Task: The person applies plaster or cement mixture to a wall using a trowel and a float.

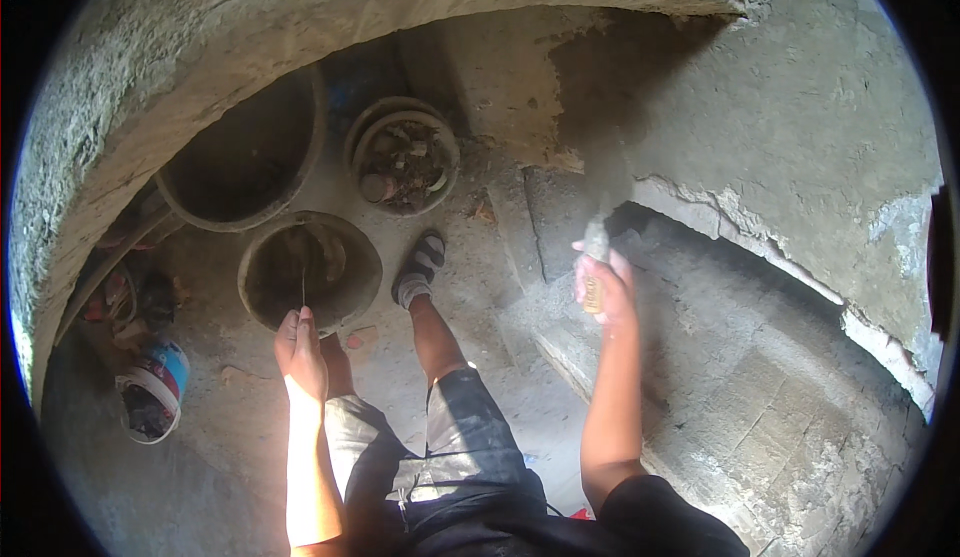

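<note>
Trowel (594,295), pale-handled and grey-smeared, stood upright in the person's right hand (618,285), near the wall (810,97) at right; its far end was blurred. The right fingers were wrapped around the handle. The left hand (302,352) pinched a thin, edge-on object (304,287) over the near rim of a dark tub (246,277), fingers pressed together; its kind could not be told.

Work appeared partly done: grey coating covered much of the wall, whereas a ragged, pale broken edge (740,229) along its lower margin seemed unfinished. Whether the darker patch (640,82) was fresh or merely shaded could not be judged.

Beyond the tub stood a larger tub (240,225) and a bucket (456,152) of debris; a blue-and-white pail (172,367) lay tilted at left. A sandalled foot (424,257) was planted beside the tub. A rough block ledge (770,397) obstructed standing close beneath the wall, and a curved concrete edge (110,107) bounded the space at upper left.
</note>
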Available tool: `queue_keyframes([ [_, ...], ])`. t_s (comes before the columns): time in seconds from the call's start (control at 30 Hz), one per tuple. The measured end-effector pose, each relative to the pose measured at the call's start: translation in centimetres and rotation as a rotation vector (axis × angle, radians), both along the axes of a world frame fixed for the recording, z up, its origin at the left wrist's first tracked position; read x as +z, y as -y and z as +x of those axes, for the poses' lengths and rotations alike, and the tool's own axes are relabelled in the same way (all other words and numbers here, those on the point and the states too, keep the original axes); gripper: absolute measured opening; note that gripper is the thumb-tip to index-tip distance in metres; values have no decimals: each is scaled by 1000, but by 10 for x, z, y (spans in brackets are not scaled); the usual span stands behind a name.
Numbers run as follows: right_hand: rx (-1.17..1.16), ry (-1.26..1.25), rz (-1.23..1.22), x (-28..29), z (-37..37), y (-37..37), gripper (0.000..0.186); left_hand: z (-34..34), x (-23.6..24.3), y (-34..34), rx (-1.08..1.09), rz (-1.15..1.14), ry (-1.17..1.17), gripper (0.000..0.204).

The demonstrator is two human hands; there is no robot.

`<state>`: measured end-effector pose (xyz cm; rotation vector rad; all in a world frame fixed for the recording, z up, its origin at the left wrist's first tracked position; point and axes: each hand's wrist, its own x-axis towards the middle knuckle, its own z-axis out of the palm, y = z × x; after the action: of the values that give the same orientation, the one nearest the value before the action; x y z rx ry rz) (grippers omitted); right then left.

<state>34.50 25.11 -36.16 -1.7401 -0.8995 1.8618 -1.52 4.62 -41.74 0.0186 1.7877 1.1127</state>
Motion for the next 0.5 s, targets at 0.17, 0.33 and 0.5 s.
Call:
queue_keyframes([
  [0.17,-71,-8,-92,-29,-15,7,34,2,-2,11,39,-22,24,34],
  [0.33,87,130,-43,-21,-26,7,31,5,-4,19,-36,-53,20,34],
  [0.5,49,143,51,-8,-14,-2,36,17,1,13,21,19,33,34],
])
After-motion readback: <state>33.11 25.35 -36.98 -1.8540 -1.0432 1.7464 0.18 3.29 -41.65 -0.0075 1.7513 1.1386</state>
